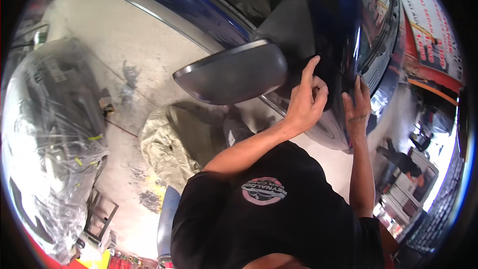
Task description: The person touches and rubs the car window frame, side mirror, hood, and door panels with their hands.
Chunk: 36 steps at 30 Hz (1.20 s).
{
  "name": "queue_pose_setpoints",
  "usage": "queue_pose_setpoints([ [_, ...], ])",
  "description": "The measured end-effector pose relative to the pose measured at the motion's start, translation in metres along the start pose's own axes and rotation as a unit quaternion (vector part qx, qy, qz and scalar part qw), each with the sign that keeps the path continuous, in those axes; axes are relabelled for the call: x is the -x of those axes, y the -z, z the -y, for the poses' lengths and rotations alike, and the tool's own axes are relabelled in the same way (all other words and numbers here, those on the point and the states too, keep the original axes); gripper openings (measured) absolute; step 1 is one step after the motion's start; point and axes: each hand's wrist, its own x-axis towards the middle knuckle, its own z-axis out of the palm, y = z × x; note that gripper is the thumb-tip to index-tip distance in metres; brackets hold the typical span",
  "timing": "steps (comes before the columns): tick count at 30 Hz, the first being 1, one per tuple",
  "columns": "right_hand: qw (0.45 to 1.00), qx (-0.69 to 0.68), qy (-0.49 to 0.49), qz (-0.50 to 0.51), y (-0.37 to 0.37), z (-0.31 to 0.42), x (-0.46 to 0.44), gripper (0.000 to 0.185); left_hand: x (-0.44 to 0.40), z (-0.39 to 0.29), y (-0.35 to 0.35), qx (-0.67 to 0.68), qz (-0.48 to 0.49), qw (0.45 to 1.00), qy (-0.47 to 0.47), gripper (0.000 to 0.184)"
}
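Observation:
My left hand [306, 100] reaches to dark trim on a blue car, just right of the grey-black side mirror [231, 74]. Its index finger is stretched out with the tip at the edge of the black panel [326, 37]; the other fingers are bent, and nothing shows in them. On the right, my right hand [357, 107] lies with its fingers extended against the glossy car body [348, 15], near the windshield [376, 15]. A dark triangular piece [289, 25] stands above the mirror. The contact under both hands' fingertips is partly hidden.
A plastic-covered grey object [55, 129] stands at left. A crumpled silver-beige cover [167, 142] lies near my left elbow. Behind it is stained concrete floor [129, 65]. Printed price banners [430, 25] hang at upper right. Another person [406, 164] bends near a white vehicle farther right.

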Motion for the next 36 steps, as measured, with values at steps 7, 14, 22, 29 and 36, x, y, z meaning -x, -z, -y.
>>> queue_pose_setpoints([
  [7,0.996,-0.059,0.061,-0.028,0.01,-0.033,0.01,0.059,-0.004,-0.002,-0.049,-0.079,-0.099,0.991,-0.032,0.082],
  [14,0.967,-0.13,0.215,-0.039,0.048,-0.084,0.095,0.057,0.001,0.014,-0.087,-0.067,-0.192,0.978,-0.049,0.074],
  [22,0.882,-0.408,0.006,0.237,0.007,-0.257,0.297,0.033,0.058,0.054,-0.108,-0.195,-0.253,0.948,-0.011,0.066],
  [29,0.877,-0.388,-0.179,0.22,-0.037,-0.354,0.4,0.034,0.008,0.036,-0.1,-0.298,-0.258,0.915,-0.085,0.072],
  [36,0.827,-0.389,-0.355,0.197,-0.087,-0.382,0.512,0.047,-0.021,0.03,-0.1,-0.359,-0.296,0.877,-0.119,0.062],
])
